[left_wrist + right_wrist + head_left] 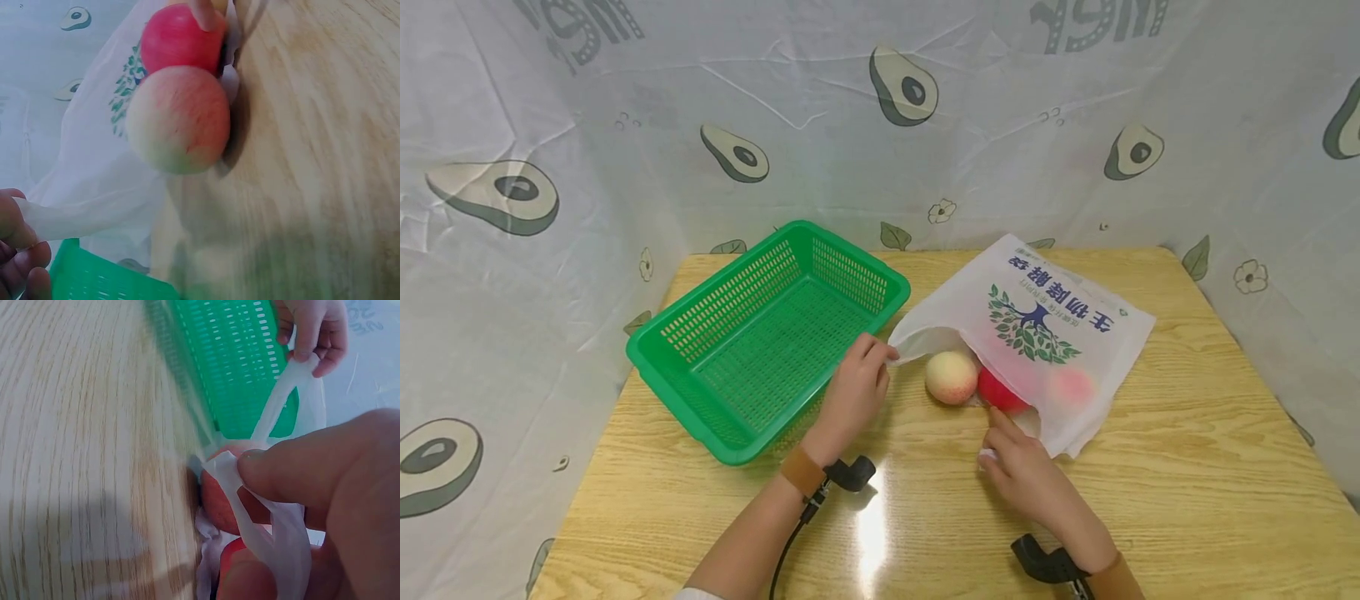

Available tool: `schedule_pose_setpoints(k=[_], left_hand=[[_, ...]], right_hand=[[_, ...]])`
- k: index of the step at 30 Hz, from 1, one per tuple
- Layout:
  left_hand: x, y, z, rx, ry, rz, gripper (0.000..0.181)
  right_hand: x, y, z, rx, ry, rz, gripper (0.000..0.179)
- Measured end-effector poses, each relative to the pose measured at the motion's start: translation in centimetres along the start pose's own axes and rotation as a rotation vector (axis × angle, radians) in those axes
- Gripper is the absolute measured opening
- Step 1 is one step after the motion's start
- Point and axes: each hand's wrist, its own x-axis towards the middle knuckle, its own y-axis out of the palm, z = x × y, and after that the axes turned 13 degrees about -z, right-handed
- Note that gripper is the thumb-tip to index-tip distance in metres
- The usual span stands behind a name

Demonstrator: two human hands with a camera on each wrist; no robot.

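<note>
Nearest, a brown band is worn on each wrist, with a black camera mount beside it. The hands are held apart. By the right hand, a loop of the white plastic bag is pinched between thumb and finger, and the red fruit is touched by a fingertip. By the left hand, the other side of the bag's mouth is pinched and drawn outward. At that mouth, a pale peach is seen on the wooden table, touching the red fruit, which is partly covered by the bag. Farther in, a reddish shape is seen through the plastic, below a printed tree. To the left, a green basket is placed. Behind, a curtain printed with avocados is hung.
</note>
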Motion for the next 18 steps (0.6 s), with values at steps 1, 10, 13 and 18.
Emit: schedule_pose_setpoints(k=[1, 10, 13, 18], left_hand=[[-0.1, 0.0, 0.1, 0.002, 0.001, 0.004, 0.020], [-1.3, 1.0, 0.6, 0.074, 0.020, 0.100, 0.024], [-1.5, 2.0, 0.6, 0.110, 0.009, 0.194, 0.032], [-1.5, 4.6, 0.1, 0.166, -0.015, 0.326, 0.061]], right_hand=[[0.0, 0.0, 0.0, 0.004, 0.013, 0.007, 0.025], [0.0, -0.1, -0.1, -0.009, 0.077, 0.036, 0.024], [-0.1, 0.0, -0.2, -0.010, 0.082, 0.029, 0.024], [-0.3, 0.0, -0.3, -0.013, 0.083, 0.021, 0.024]])
